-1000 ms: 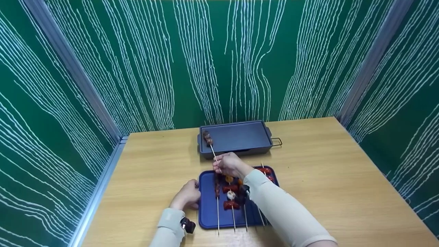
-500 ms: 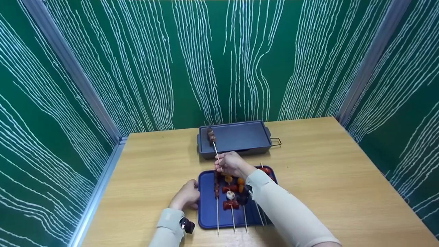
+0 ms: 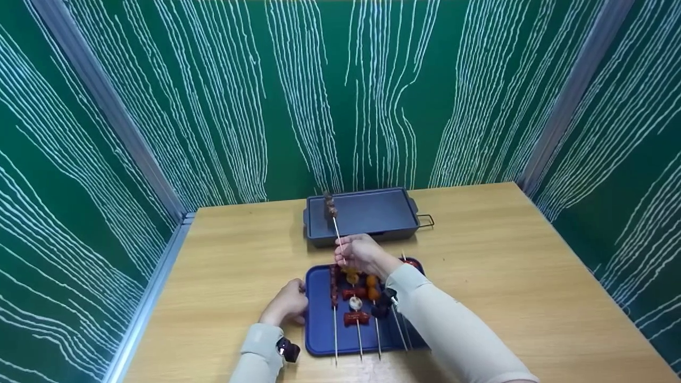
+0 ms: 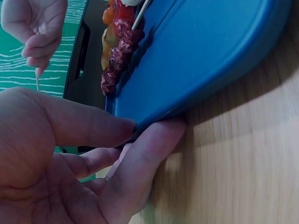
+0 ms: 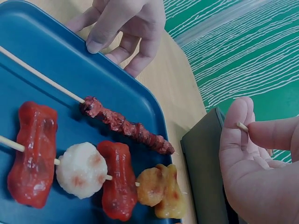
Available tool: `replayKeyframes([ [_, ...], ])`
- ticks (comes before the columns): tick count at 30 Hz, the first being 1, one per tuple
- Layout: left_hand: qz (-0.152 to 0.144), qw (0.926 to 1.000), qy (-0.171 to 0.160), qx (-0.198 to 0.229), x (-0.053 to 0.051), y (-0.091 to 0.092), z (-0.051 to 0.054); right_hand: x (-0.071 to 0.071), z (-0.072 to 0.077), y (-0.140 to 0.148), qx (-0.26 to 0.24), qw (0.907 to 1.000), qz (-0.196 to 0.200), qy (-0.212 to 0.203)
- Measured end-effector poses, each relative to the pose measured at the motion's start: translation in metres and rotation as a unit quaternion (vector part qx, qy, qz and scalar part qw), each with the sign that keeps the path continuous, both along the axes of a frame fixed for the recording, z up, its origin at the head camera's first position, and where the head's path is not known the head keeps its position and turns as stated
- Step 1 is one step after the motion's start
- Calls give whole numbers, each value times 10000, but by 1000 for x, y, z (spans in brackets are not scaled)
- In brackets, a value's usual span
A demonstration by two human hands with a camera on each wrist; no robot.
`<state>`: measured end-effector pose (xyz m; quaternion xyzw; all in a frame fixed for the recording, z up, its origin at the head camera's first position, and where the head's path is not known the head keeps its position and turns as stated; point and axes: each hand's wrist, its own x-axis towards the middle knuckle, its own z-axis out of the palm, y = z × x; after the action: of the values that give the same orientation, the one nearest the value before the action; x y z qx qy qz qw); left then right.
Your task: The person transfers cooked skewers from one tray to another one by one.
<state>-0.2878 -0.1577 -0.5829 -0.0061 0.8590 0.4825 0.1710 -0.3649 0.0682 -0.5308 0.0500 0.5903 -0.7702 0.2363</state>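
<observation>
My right hand (image 3: 362, 252) pinches the bare stick of a meat skewer (image 3: 331, 205) between thumb and fingers. The skewer's brown meat end is over the left part of the dark grill pan (image 3: 372, 210); whether it touches the surface I cannot tell. In the right wrist view the stick's end pokes out between thumb and fingertips. My left hand (image 3: 287, 303) grips the left rim of a blue tray (image 4: 196, 51), thumb at the edge and fingers outside it. On the tray lies a dark red meat skewer (image 5: 126, 126), nearest the left hand.
Beside it lies a skewer with red sausage (image 5: 32, 154), a white ball (image 5: 81, 170) and yellow pieces (image 5: 161, 189). Further right are orange balls (image 3: 372, 287) and more skewers, partly under the right forearm. The pan has a wire handle (image 3: 426, 220). Patterned green walls enclose the wooden table (image 3: 239, 244).
The right hand and its skewer have shifted slightly right, the meat end moving right and farther back over the pan. The left hand keeps its hold on the tray rim.
</observation>
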Motion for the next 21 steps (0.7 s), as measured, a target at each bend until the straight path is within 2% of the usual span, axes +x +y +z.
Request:
replayKeyframes([
  [7, 2, 10000, 38, -85, 0, 0, 0, 3, 6, 4, 62, 9998, 42, 179],
  [16, -11, 9999, 12, -124, 1, 0, 0, 6, 7, 7, 84, 9995, 56, 289],
  [21, -60, 10000, -9, 74, 2, 1, 0, 8, 8, 7, 123, 9995, 44, 294],
])
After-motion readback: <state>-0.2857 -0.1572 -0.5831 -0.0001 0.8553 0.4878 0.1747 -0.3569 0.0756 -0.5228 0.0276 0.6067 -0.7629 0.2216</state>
